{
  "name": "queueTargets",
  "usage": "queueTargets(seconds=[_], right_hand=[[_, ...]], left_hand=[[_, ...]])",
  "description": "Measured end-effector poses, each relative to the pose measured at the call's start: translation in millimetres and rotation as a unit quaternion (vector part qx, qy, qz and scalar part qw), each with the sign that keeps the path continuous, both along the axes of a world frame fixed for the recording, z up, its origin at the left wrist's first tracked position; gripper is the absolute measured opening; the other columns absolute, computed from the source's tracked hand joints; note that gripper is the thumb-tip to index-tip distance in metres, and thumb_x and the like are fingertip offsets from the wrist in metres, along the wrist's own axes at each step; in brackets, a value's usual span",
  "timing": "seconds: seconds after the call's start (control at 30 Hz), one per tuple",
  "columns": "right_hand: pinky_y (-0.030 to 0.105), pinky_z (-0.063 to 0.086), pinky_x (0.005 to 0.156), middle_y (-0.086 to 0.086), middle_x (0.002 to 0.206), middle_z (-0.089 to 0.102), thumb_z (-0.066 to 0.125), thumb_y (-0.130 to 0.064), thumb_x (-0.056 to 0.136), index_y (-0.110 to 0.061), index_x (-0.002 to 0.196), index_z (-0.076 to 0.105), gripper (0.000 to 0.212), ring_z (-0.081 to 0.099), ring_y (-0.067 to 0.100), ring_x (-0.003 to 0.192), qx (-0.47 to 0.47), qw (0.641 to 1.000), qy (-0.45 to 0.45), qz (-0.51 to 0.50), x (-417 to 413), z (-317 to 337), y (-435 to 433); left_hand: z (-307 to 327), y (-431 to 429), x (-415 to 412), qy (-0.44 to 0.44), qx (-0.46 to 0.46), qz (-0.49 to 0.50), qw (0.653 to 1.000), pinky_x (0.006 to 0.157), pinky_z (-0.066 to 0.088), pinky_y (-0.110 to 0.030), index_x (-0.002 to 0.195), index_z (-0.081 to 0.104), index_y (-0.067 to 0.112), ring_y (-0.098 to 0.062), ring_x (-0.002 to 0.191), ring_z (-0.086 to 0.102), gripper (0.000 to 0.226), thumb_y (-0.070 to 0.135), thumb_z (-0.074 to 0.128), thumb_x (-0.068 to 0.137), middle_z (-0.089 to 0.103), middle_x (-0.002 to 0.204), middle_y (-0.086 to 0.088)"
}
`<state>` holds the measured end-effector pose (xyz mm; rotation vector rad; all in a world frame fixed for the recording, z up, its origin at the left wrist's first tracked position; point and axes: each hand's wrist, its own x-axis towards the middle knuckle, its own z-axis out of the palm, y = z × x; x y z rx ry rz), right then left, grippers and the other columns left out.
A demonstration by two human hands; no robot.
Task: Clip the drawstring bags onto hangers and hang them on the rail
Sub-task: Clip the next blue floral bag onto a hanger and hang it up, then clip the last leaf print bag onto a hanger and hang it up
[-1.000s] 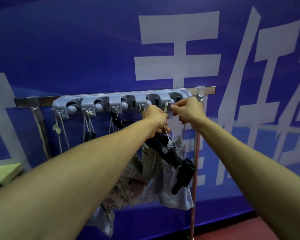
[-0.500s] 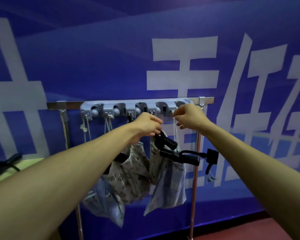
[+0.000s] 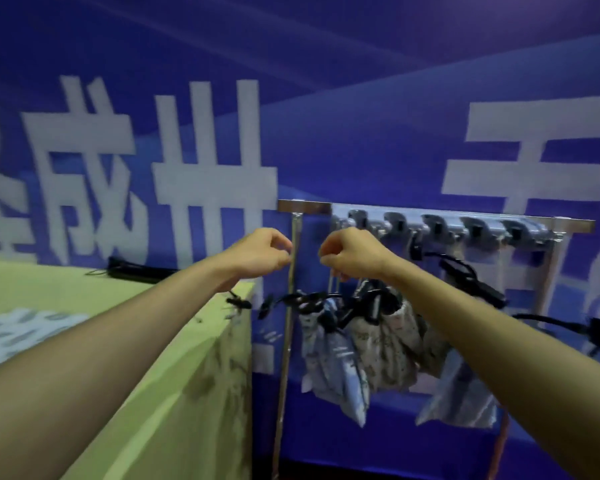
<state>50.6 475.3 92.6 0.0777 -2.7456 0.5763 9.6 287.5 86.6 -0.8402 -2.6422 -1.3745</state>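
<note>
- Blue banner wall with large white characters fills the background; the whole view is smeared by motion.
- A pale green table stands at the left. A black object lies at its far edge against the wall, and a blurred pale blue patch lies nearer the person.
- A metal rail runs across on a thin upright post, just right of the table, and carries a grey hook rack.
- The drawstring bags, pale printed cloth, hang in a bunch under the rack with black hangers tangled across their tops.
- The left hand is raised beside the post, below the bare end of the rail. Its fingers are clenched, thumb against forefinger, with nothing seen in them.
- The right hand is raised under the left end of the rack, above the bags, its fingers curled inward.
- A pale cord drops just below the right hand; the blur hides whether the fingers pinch it.
</note>
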Motion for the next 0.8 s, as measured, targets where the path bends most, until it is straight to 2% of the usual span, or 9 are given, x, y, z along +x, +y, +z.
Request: queueTargets(seconds=[0.1, 0.2, 0.27, 0.37, 0.47, 0.53, 0.57, 0.67, 0.8], right_hand=[[0.023, 0.056, 0.065, 0.005, 0.082, 0.073, 0.059, -0.016, 0.088, -0.013, 0.096, 0.069, 0.013, 0.066, 0.011, 0.057, 0.024, 0.998, -0.026, 0.058, -26, -16, -67], [0.014, 0.051, 0.060, 0.006, 0.086, 0.074, 0.060, -0.020, 0.089, -0.011, 0.099, 0.070, 0.016, 0.071, 0.018, 0.071, 0.032, 0.992, -0.048, 0.112, -48, -36, -125], [0.022, 0.055, 0.066, 0.009, 0.089, 0.074, 0.059, -0.022, 0.092, -0.009, 0.098, 0.070, 0.018, 0.072, 0.021, 0.076, 0.042, 0.988, -0.063, 0.132, -59, -52, -151], [0.037, 0.056, 0.074, 0.014, 0.094, 0.071, 0.057, -0.023, 0.095, -0.002, 0.097, 0.069, 0.024, 0.068, 0.026, 0.085, 0.033, 0.986, -0.075, 0.145, -82, -86, -188], [0.034, 0.049, 0.079, 0.012, 0.110, 0.063, 0.056, -0.024, 0.096, -0.004, 0.104, 0.065, 0.023, 0.060, 0.024, 0.093, 0.022, 0.994, -0.045, 0.102, -105, -118, -206], [0.043, 0.049, 0.090, 0.013, 0.122, 0.051, 0.056, -0.023, 0.096, -0.005, 0.113, 0.060, 0.026, 0.055, 0.028, 0.102, 0.007, 0.999, -0.014, 0.047, -123, -138, -215], [0.047, 0.048, 0.093, 0.012, 0.126, 0.046, 0.056, -0.023, 0.095, -0.005, 0.119, 0.056, 0.030, 0.053, 0.029, 0.107, 0.005, 1.000, -0.009, 0.024, -130, -147, -217], [0.047, 0.044, 0.099, 0.014, 0.130, 0.041, 0.055, -0.024, 0.096, -0.005, 0.127, 0.046, 0.038, 0.044, 0.030, 0.118, -0.014, 1.000, -0.009, -0.012, -147, -163, -223], [0.041, 0.042, 0.090, 0.020, 0.120, 0.051, 0.052, -0.021, 0.098, 0.001, 0.117, 0.054, 0.030, 0.049, 0.033, 0.111, -0.021, 0.999, -0.018, -0.016, -166, -175, -228]], left_hand=[[-18, -82, -3, 0.006, -0.020, 0.070, 0.997, 0.079, 0.052, -0.041, 0.103, 0.061, 0.022, -0.023, 0.085, 0.064, 0.018, 0.011, 0.061, 0.088, 0.068, 0.099, -0.004], [-35, -149, -4, -0.017, -0.023, 0.117, 0.993, 0.076, 0.050, -0.030, 0.109, 0.064, 0.016, -0.021, 0.092, 0.065, 0.019, 0.012, 0.060, 0.091, 0.069, 0.097, -0.005], [-48, -181, -4, -0.035, -0.030, 0.136, 0.990, 0.078, 0.048, -0.026, 0.109, 0.063, 0.016, -0.019, 0.095, 0.064, 0.018, 0.014, 0.058, 0.093, 0.068, 0.098, -0.004], [-74, -224, -12, -0.052, -0.062, 0.172, 0.982, 0.088, 0.050, -0.035, 0.107, 0.066, 0.021, -0.018, 0.098, 0.063, 0.016, 0.020, 0.058, 0.093, 0.067, 0.103, -0.002], [-99, -242, -24, -0.058, -0.068, 0.189, 0.978, 0.078, 0.050, -0.031, 0.107, 0.064, 0.022, -0.016, 0.091, 0.063, 0.017, 0.020, 0.054, 0.095, 0.066, 0.101, -0.001], [-119, -248, -32, -0.057, -0.076, 0.206, 0.974, 0.067, 0.046, -0.028, 0.112, 0.058, 0.021, -0.014, 0.081, 0.060, 0.017, 0.022, 0.051, 0.097, 0.064, 0.095, 0.000], [-130, -249, -36, -0.053, -0.077, 0.217, 0.972, 0.067, 0.046, -0.029, 0.115, 0.055, 0.019, -0.016, 0.081, 0.059, 0.019, 0.024, 0.051, 0.098, 0.062, 0.093, 0.000], [-157, -254, -42, -0.022, -0.082, 0.258, 0.962, 0.088, 0.048, -0.041, 0.122, 0.056, 0.014, -0.023, 0.103, 0.055, 0.028, 0.025, 0.051, 0.096, 0.060, 0.107, -0.004], [-165, -254, -47, -0.025, -0.056, 0.271, 0.961, 0.086, 0.045, -0.033, 0.113, 0.053, 0.018, -0.018, 0.100, 0.048, 0.026, 0.029, 0.060, 0.091, 0.047, 0.105, 0.000]])
